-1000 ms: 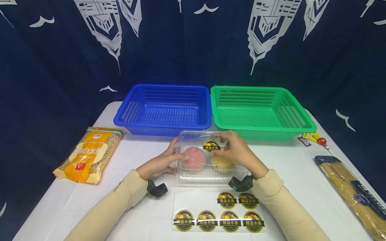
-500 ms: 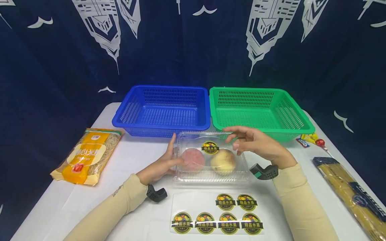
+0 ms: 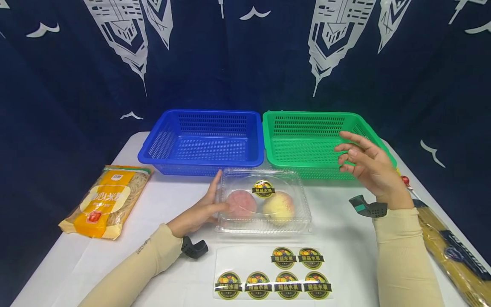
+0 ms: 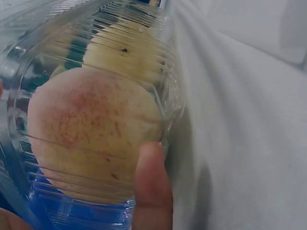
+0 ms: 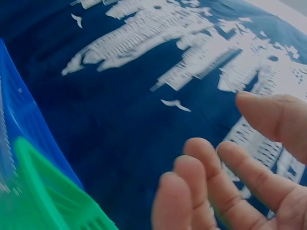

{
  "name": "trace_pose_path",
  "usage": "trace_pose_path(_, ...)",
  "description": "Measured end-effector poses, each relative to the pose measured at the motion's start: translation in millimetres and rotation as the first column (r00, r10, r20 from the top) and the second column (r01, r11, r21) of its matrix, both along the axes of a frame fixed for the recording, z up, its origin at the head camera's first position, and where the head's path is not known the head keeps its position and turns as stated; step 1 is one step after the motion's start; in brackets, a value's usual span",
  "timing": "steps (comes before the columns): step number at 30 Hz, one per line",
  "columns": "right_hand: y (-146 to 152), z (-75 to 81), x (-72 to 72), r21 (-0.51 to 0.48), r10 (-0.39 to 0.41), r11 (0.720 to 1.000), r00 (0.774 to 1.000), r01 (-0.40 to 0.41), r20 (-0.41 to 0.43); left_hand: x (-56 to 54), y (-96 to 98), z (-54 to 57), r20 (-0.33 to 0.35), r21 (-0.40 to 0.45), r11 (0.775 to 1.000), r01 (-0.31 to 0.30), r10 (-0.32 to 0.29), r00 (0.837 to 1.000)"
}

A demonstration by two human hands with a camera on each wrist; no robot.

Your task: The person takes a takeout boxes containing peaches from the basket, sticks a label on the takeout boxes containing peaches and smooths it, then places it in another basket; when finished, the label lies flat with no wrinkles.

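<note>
Since half a second ago, has drawn the right hand (image 3: 370, 168) from beside the clear box (image 3: 264, 228) toward the right of the frame, across the right end of the green basket (image 3: 299, 165), grip apart, fingers loosely bent. Keeps the left hand (image 3: 197, 215) touching the box's left end, thumb and fingers spread apart. Sits, boxed at frame centre on the bench (image 3: 180, 281), below the blue basket (image 3: 203, 162) in view. Encloses a pink fruit (image 3: 241, 205) at left, a yellow fruit (image 3: 279, 207) at right; bears a round sticker (image 3: 263, 189) on top.
</note>
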State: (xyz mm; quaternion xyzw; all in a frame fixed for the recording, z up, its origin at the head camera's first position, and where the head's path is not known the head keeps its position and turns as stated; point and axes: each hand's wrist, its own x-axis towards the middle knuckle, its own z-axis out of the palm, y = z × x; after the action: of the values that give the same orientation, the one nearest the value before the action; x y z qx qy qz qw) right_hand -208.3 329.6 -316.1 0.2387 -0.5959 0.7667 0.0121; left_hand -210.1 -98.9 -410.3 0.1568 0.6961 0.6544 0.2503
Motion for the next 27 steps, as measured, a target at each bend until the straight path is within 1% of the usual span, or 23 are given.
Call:
trace_pose_path(2, 6, 1.3, 2.3, -0.069, -0.064, 0.996, 0.998, 0.063, -0.015, -0.3, -1.2, 1.4, -0.007, -0.009, 1.0, 0.006, -0.006, 1.0)
trace_pose_path(4, 12, 2.6, 4.0, -0.122, -0.152, 0.981, 0.988, 0.148, -0.025, -0.4, -2.2, 3.3, -0.008, -0.017, 1.0, 0.013, -0.013, 1.0)
trace_pose_path(6, 18, 2.4, 5.2, -0.163, -0.251, 0.957, 0.967, 0.242, -0.037, -0.7, -3.0, 4.4, -0.007, -0.017, 1.0, 0.023, -0.023, 1.0)
trace_pose_path(7, 22, 1.9, 5.7, -0.17, -0.307, 0.94, 0.951, 0.296, -0.045, -1.1, -3.4, 4.7, -0.007, -0.014, 0.999, 0.03, -0.031, 1.0)
trace_pose_path(8, 26, 0.7, 6.2, -0.173, -0.366, 0.92, 0.929, 0.353, -0.051, -1.5, -3.7, 4.8, -0.005, -0.012, 0.999, 0.036, -0.036, 0.999)
trace_pose_path(10, 35, -2.7, 6.5, -0.169, -0.482, 0.868, 0.875, 0.467, -0.054, -2.3, -4.5, 4.5, -0.001, -0.005, 0.999, 0.049, -0.049, 0.999)
trace_pose_path(12, 43, -7.6, 5.9, -0.171, -0.586, 0.802, 0.81, 0.572, -0.041, -3.7, -5.3, 3.2, 0.002, 0.003, 0.998, 0.059, -0.059, 0.998)
trace_pose_path(14, 52, -13.4, 4.4, -0.176, -0.674, 0.728, 0.739, 0.662, -0.01, -4.5, -5.9, 2.8, 0.01, 0.01, 0.998, 0.067, -0.067, 0.998)
trace_pose_path(17, 64, -23.9, 0.8, -0.19, -0.772, 0.62, 0.635, 0.761, 0.024, -5.3, -6.1, 2.4, 0.023, 0.022, 0.997, 0.08, -0.081, 0.996)
trace_pose_path(20, 74, -35.0, -3.3, -0.221, -0.831, 0.537, 0.555, 0.814, 0.026, -5.6, -6.1, 2.1, 0.039, 0.03, 0.996, 0.087, -0.088, 0.995)
trace_pose_path(22, 80, -41.9, -5.6, -0.231, -0.858, 0.493, 0.512, 0.839, 0.029, -5.7, -6.3, 2.2, 0.045, 0.032, 0.995, 0.091, -0.092, 0.995)
trace_pose_path(23, 83, -45.1, -6.4, -0.231, -0.868, 0.474, 0.495, 0.85, 0.043, -5.6, -6.5, 2.3, 0.046, 0.031, 0.995, 0.093, -0.094, 0.994)
trace_pose_path(25, 87, -50.6, -7.3, -0.215, -0.875, 0.449, 0.475, 0.867, 0.09, -5.1, -6.7, 2.6, 0.049, 0.031, 0.995, 0.096, -0.097, 0.994)
trace_pose_path(27, 90, -55.2, -7.5, -0.17, -0.869, 0.446, 0.471, 0.879, 0.152, -4.8, -6.8, 2.7, 0.051, 0.028, 0.995, 0.097, -0.099, 0.994)
